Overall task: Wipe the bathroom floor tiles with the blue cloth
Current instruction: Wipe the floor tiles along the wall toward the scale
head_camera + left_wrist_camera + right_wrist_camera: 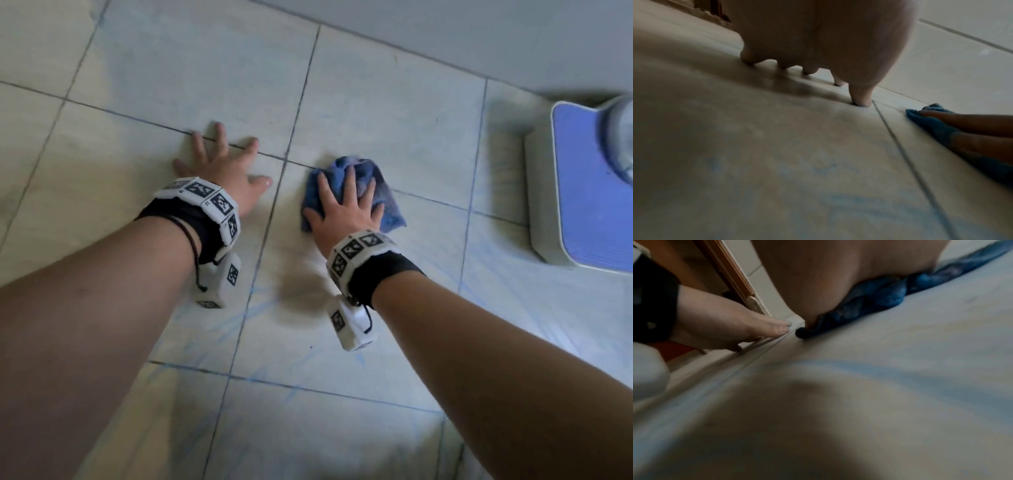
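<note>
A crumpled blue cloth (383,192) lies on the pale floor tiles (376,102), just right of a grout crossing. My right hand (346,209) presses flat on the cloth with straight, spread fingers. In the right wrist view the blue cloth (875,300) bunches under my palm (838,272). My left hand (222,171) is spread flat on the bare tile to the left, fingertips over a grout line. In the left wrist view my left fingertips (860,100) touch the floor, and the cloth (931,123) shows at the right edge under my right fingers.
A white bathroom scale with a blue top (582,192) stands on the floor at the right. A wall base (445,27) runs along the far side. Blue streaks (260,308) mark the tiles nearer me. A wooden door frame (729,272) is at the left.
</note>
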Available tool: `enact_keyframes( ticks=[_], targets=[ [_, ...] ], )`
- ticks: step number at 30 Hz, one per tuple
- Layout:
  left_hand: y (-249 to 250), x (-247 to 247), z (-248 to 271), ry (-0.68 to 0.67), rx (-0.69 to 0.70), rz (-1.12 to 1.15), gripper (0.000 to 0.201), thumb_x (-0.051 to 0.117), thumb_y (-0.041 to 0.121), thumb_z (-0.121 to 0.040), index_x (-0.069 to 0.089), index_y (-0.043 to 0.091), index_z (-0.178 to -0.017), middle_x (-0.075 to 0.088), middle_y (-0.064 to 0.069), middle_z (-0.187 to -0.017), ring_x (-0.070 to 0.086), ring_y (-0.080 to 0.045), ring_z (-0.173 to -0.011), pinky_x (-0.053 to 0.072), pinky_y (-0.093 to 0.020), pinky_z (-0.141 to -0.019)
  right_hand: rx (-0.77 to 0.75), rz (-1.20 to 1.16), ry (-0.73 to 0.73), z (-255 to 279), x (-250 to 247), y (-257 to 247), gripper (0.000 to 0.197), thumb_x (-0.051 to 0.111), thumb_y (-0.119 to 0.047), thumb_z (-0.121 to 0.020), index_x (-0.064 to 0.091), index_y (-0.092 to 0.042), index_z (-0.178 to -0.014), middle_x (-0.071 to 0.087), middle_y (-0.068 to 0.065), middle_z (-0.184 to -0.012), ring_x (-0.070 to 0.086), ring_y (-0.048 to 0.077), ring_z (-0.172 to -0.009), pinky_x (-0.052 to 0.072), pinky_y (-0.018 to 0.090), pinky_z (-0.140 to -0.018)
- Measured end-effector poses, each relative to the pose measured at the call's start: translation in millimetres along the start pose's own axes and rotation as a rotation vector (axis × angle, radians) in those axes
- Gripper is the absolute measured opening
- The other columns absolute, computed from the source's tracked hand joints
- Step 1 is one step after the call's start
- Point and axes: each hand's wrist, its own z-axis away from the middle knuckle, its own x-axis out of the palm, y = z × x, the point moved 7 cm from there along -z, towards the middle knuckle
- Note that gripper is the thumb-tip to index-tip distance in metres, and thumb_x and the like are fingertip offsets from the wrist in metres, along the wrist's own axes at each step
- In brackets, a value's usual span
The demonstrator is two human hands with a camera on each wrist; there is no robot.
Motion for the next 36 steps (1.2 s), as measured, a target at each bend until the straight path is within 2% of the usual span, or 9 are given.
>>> enact_keyframes(
  ticks=[3, 5, 12, 15, 18, 23, 28, 31, 36],
  targets=[
    [11, -2, -5, 0.002, 0.032, -0.016, 0.065, 0.044, 0.058, -0.098, 0.015, 0.042, -0.154, -0.017, -0.002, -0.165, -0.014, -0.039, -0.15, 0.007, -0.069, -0.114, -0.03, 0.007, 0.005, -3, -6, 22, 0.058, 0.029, -0.052, -0.101, 0.004, -0.044, -0.153, -0.014, -0.003, -0.163, -0.014, 0.032, -0.149, -0.002, 0.053, -0.118],
    [21, -1, -7, -0.016, 0.068, -0.037, 0.066, 0.041, 0.059, -0.098, 0.012, 0.043, -0.155, -0.02, -0.002, -0.164, -0.015, -0.039, -0.15, 0.005, -0.067, -0.115, 0.043, -0.041, 0.039, -5, -12, 44, 0.058, 0.029, -0.05, -0.102, 0.005, -0.044, -0.153, -0.014, -0.004, -0.163, -0.013, 0.03, -0.149, -0.002, 0.051, -0.119],
    [77, 12, -4, -0.045, 0.212, -0.064, 0.067, 0.042, 0.059, -0.098, 0.01, 0.044, -0.155, -0.022, -0.004, -0.164, -0.02, -0.04, -0.149, 0.002, -0.069, -0.114, 0.54, -0.216, 0.149, 18, -23, 170, 0.059, 0.032, -0.048, -0.101, 0.008, -0.041, -0.154, -0.01, 0.0, -0.164, -0.008, 0.032, -0.15, 0.002, 0.052, -0.118],
    [91, 15, -1, -0.049, 0.246, -0.079, 0.067, 0.042, 0.058, -0.098, 0.01, 0.045, -0.155, -0.023, -0.005, -0.164, -0.02, -0.04, -0.149, 0.002, -0.069, -0.113, 0.688, -0.287, 0.149, 29, -25, 195, 0.058, 0.031, -0.045, -0.102, 0.007, -0.04, -0.155, -0.009, 0.001, -0.164, -0.006, 0.035, -0.149, 0.002, 0.055, -0.117],
    [90, 15, 0, -0.055, 0.253, -0.079, 0.068, 0.042, 0.059, -0.098, 0.008, 0.045, -0.156, -0.023, -0.003, -0.164, -0.021, -0.037, -0.149, 0.001, -0.067, -0.114, 0.661, -0.294, 0.12, 24, -22, 169, 0.058, 0.03, -0.044, -0.102, 0.005, -0.04, -0.154, -0.012, 0.002, -0.164, -0.01, 0.036, -0.149, 0.001, 0.059, -0.115],
    [65, 4, -7, -0.02, 0.192, -0.052, 0.072, 0.045, 0.061, -0.096, 0.01, 0.042, -0.156, -0.021, -0.003, -0.164, -0.018, -0.031, -0.151, 0.001, -0.063, -0.118, 0.334, -0.182, 0.04, 10, -9, 87, 0.06, 0.03, -0.046, -0.101, 0.0, -0.04, -0.154, -0.019, 0.001, -0.162, -0.017, 0.037, -0.147, -0.003, 0.058, -0.116],
    [66, 4, -9, -0.016, 0.158, -0.071, 0.069, 0.043, 0.06, -0.097, 0.011, 0.041, -0.155, -0.02, -0.004, -0.165, -0.017, -0.034, -0.151, 0.003, -0.067, -0.116, 0.239, -0.17, 0.032, 10, -8, 86, 0.059, 0.029, -0.043, -0.102, 0.002, -0.044, -0.153, -0.019, -0.005, -0.162, -0.019, 0.032, -0.148, -0.004, 0.057, -0.117],
    [85, 9, -7, -0.026, 0.181, -0.062, 0.066, 0.04, 0.059, -0.099, 0.009, 0.044, -0.155, -0.023, -0.002, -0.164, -0.02, -0.035, -0.15, 0.0, -0.068, -0.114, 0.321, -0.18, 0.052, 18, -10, 119, 0.058, 0.029, -0.044, -0.102, 0.002, -0.044, -0.153, -0.019, -0.004, -0.162, -0.018, 0.03, -0.148, -0.003, 0.059, -0.117],
    [126, 21, 3, -0.048, 0.271, -0.105, 0.067, 0.041, 0.059, -0.099, 0.008, 0.045, -0.155, -0.022, -0.002, -0.164, -0.021, -0.036, -0.149, 0.0, -0.067, -0.114, 0.673, -0.241, 0.13, 58, -9, 214, 0.057, 0.027, -0.045, -0.102, 0.004, -0.041, -0.154, -0.01, 0.0, -0.164, -0.009, 0.031, -0.15, 0.002, 0.057, -0.118]
  ],
)
